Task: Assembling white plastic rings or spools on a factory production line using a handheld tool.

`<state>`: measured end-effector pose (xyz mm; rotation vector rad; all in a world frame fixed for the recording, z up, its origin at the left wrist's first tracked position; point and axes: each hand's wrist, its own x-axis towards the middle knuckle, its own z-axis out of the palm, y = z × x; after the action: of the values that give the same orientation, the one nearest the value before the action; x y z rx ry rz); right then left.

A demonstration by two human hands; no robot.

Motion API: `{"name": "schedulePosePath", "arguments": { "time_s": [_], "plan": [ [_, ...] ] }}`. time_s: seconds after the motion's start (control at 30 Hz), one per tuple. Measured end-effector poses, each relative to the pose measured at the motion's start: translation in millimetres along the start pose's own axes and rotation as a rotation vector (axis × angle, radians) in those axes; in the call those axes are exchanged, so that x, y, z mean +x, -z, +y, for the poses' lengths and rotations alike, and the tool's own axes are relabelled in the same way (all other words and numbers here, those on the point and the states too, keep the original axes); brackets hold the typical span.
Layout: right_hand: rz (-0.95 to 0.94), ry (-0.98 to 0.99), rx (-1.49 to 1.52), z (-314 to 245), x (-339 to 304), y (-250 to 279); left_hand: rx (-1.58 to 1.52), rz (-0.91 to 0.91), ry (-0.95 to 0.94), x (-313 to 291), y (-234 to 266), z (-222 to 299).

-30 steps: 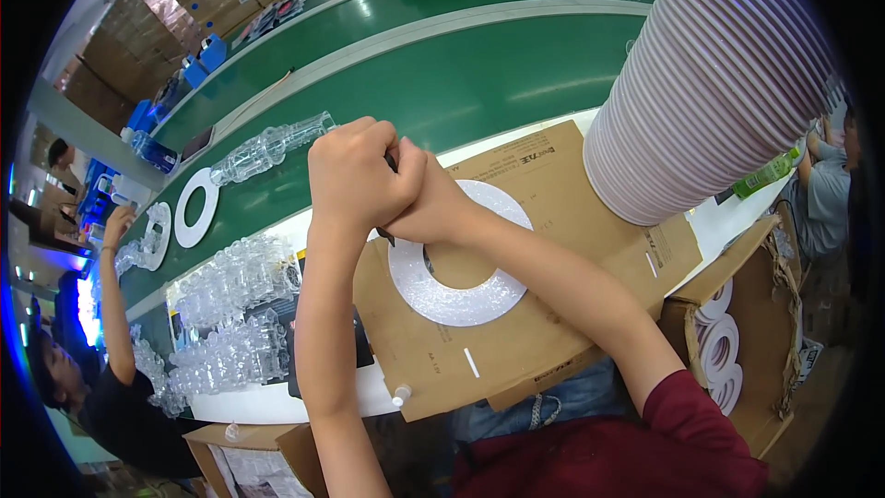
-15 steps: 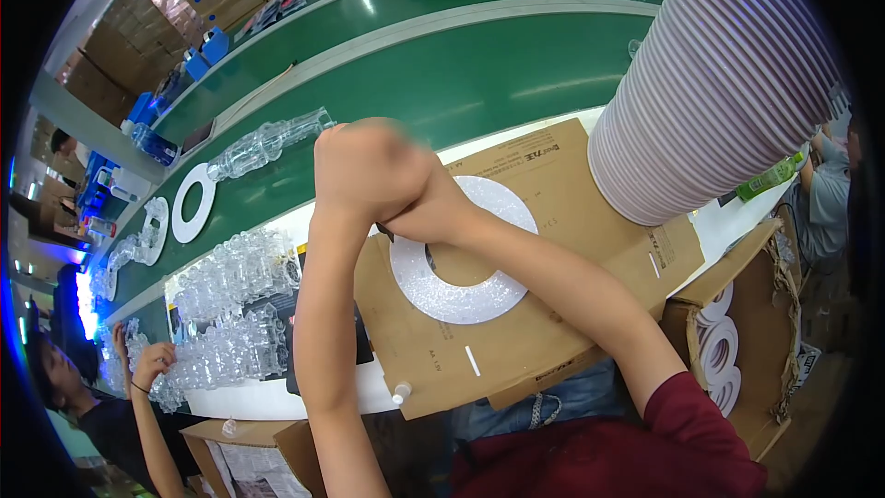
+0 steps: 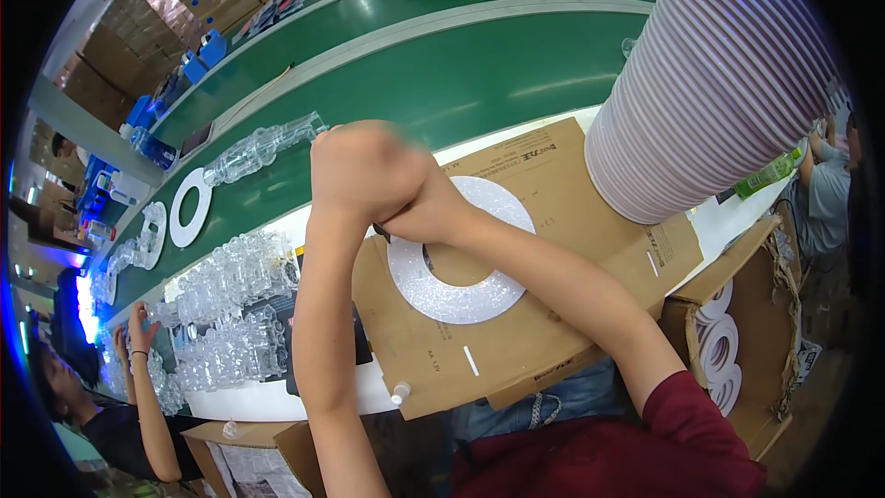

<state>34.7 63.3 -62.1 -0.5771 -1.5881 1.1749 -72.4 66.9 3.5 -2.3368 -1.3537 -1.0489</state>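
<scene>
My left hand [image 3: 362,171] is closed, its back toward me and partly blurred, above the cardboard sheet. My right hand [image 3: 422,206] crosses in from the right and presses against it from beneath. The right fingers are hidden behind the left hand, and anything between the two hands cannot be seen. Just below them a glittery white ring [image 3: 461,302] lies flat on the brown cardboard [image 3: 544,337], partly covered by my right forearm. Close beyond the left hand, a clear ribbed plastic piece [image 3: 256,152] lies on the green belt [image 3: 396,92], its end beside my knuckles.
A tall stack of white rings [image 3: 710,92] stands at the right. Below it an open carton [image 3: 784,350] holds more rings. Rows of clear plastic pieces [image 3: 230,350] fill the table at left, where a co-worker [image 3: 152,406] reaches in. A small white bottle [image 3: 400,394] stands near the front edge.
My two hands stay together in nearly the same place. At the left, the co-worker's near hand has moved up and away, toward the far side of the clear plastic pieces.
</scene>
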Motion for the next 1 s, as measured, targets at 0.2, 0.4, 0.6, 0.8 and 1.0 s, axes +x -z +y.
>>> {"name": "schedulePosePath", "arguments": {
  "time_s": [0.2, 0.4, 0.6, 0.8, 1.0],
  "plan": [
    [-0.034, 0.051, -0.060, 0.3, -1.2, 0.6, 0.030, -0.091, 0.035, 1.5, 9.2, 9.2],
    [-0.158, -0.058, 0.010, -10.3, -1.2, 0.4, 0.060, -0.111, 0.155, -5.1, 13.2, 12.2],
    [-0.200, -0.101, 0.040, -3.6, -2.9, -7.8, 0.064, -0.124, 0.231, -14.5, 14.2, 6.9],
    [-0.217, -0.103, 0.046, 0.2, -3.6, -7.4, 0.055, -0.168, 0.261, -15.6, 11.3, 5.8],
    [-0.193, -0.090, 0.047, 4.6, -5.0, -8.0, 0.046, -0.194, 0.270, -15.9, 8.7, 4.4]
  ]
}}
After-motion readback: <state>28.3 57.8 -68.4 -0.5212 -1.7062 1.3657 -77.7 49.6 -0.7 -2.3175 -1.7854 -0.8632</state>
